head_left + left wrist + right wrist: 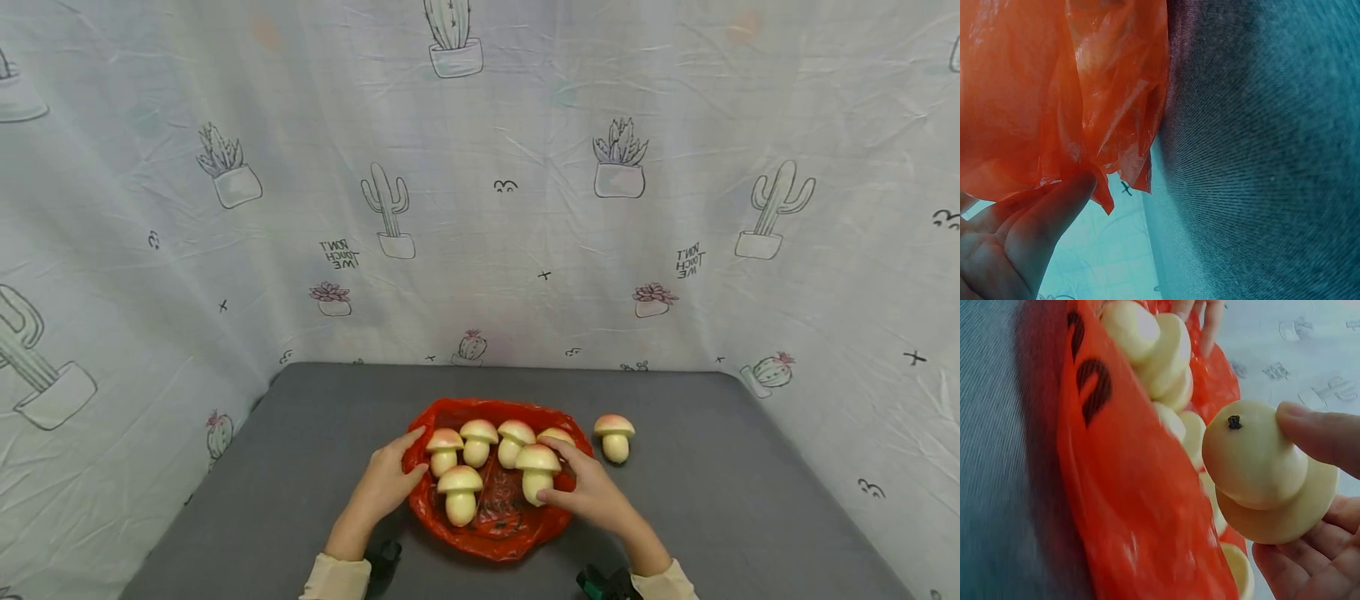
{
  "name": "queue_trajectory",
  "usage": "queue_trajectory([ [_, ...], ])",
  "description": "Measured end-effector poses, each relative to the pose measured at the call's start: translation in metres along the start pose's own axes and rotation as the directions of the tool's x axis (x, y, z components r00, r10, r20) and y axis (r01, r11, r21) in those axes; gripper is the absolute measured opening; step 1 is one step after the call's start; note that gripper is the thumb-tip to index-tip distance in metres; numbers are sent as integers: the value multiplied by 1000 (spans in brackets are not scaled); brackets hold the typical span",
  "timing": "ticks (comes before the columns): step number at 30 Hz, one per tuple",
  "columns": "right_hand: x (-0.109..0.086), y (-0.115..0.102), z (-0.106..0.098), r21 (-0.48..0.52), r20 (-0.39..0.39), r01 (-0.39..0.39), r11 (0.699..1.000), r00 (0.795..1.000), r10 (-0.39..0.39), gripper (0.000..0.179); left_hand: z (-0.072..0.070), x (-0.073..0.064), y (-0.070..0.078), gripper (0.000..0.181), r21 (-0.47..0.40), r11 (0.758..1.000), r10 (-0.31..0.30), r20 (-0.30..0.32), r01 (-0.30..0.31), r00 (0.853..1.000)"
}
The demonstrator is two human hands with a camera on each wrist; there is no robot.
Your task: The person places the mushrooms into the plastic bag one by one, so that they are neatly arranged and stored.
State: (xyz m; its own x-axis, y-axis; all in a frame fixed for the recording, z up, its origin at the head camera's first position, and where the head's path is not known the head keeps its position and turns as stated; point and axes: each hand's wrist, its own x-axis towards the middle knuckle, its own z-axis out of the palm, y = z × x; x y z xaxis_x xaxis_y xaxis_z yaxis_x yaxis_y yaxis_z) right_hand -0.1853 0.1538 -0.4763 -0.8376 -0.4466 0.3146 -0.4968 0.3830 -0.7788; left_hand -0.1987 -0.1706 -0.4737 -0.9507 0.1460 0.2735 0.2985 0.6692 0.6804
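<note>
A red plastic bag (504, 546) lies open on the table with its rim spread wide. Inside it are several toy mushrooms with pale yellow, pink-tinged caps, such as one mushroom (460, 493) at the front left. My left hand (384, 482) pinches the bag's left rim; the left wrist view shows the red plastic (1029, 112) between thumb and fingers. My right hand (591, 493) holds a mushroom (537, 471) over the bag's right side. In the right wrist view that mushroom (1254, 456) has its dark-spotted stem end towards the camera, thumb on one side and fingers on the other.
One more mushroom (615, 438) stands on the grey table (697, 492) to the right of the bag, outside it. A white curtain (525, 317) with printed cacti hangs behind and at the sides. Dark wrist gear (606, 582) is strapped near the right sleeve.
</note>
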Motion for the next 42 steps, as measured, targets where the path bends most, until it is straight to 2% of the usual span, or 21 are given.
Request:
queue_trajectory([
  [7,15,-5,18,5,51,-48,999,998,48,72,0,1,1,54,0,1000,-4,8,4,1000],
  [19,25,-5,44,-130,127,-79,988,987,95,74,4,-1,-2,54,5,1000,-5,8,5,1000],
  [24,28,-5,49,-174,131,-73,982,987,96,73,3,1,-2,54,9,1000,-7,8,7,1000],
  [42,27,-2,56,-216,136,-63,974,986,94,72,3,3,-2,55,17,1000,-11,8,11,1000],
])
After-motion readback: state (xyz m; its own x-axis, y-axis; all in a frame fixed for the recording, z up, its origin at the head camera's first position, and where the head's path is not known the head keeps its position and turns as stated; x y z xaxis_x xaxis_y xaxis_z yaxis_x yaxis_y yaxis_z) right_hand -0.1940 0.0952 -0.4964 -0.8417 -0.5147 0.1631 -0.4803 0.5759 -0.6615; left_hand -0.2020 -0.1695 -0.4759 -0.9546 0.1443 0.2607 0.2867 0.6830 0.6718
